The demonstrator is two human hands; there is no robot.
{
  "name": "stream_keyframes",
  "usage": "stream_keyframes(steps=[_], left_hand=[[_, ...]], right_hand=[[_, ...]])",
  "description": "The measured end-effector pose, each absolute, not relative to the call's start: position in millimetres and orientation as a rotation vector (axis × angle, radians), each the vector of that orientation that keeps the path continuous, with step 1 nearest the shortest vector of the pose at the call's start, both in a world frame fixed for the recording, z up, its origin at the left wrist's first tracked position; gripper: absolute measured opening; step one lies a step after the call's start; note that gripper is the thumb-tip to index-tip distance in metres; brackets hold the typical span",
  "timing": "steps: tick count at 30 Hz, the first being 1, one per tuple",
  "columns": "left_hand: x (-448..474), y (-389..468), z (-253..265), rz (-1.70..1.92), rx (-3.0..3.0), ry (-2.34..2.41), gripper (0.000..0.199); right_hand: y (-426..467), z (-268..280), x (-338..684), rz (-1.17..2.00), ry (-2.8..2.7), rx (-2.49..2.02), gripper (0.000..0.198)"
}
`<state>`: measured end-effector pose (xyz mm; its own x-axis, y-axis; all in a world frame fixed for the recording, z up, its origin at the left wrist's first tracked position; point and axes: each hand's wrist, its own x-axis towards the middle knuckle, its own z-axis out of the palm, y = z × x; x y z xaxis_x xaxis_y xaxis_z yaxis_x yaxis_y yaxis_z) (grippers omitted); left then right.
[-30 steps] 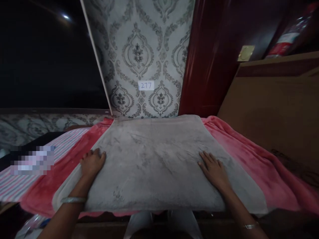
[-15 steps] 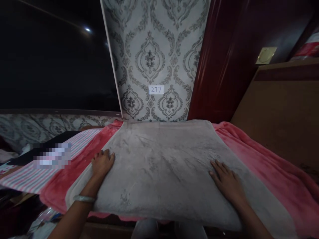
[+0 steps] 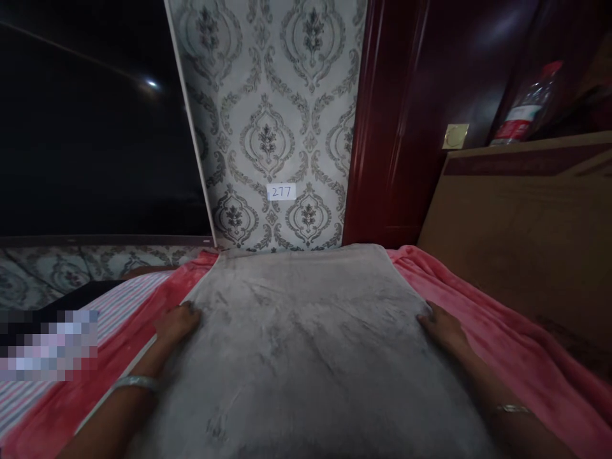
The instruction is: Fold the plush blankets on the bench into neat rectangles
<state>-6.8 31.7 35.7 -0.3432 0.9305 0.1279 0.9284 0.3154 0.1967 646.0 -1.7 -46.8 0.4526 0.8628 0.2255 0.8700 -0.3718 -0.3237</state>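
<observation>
A grey plush towel lies spread wide in front of me, its far edge near the wall and a few wrinkles across its middle. My left hand, a bracelet on its wrist, is closed at the towel's left edge with the fingers curled. At the right edge, my right hand pinches the border between thumb and fingers; the fingertips are partly hidden. Under the towel a pink-red blanket shows on both sides.
Left of the blanket lies a striped cloth with a blurred-out patch on it. A large dark television screen stands behind. To the right are a cardboard box and a bottle with a red cap. A paper label marks the wallpaper.
Both hands have gone from lying flat on the towel to its side edges, fingers now curled there. The view has tilted up and turned right, bringing the whole bottle into sight.
</observation>
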Motion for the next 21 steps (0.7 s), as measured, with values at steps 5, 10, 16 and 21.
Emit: stream_keyframes(steps=[5,10,16,21], left_hand=[[9,42,27,0.375,1.719,2.687,0.054],[7,39,14,0.451,1.733,2.728,0.056],[-2,40,21,0.639,1.522,2.722,0.063],[-4,39,25,0.683,1.510,2.700,0.067]], right_hand=[[4,-59,633,-0.111,-1.375,-2.467,0.059],[-1,-67,638,-0.148,-1.385,-2.448,0.061],[-4,-58,636,-0.147,-1.302,-2.486,0.061],[-6,-57,631,-0.205,-1.290,-2.454,0.060]])
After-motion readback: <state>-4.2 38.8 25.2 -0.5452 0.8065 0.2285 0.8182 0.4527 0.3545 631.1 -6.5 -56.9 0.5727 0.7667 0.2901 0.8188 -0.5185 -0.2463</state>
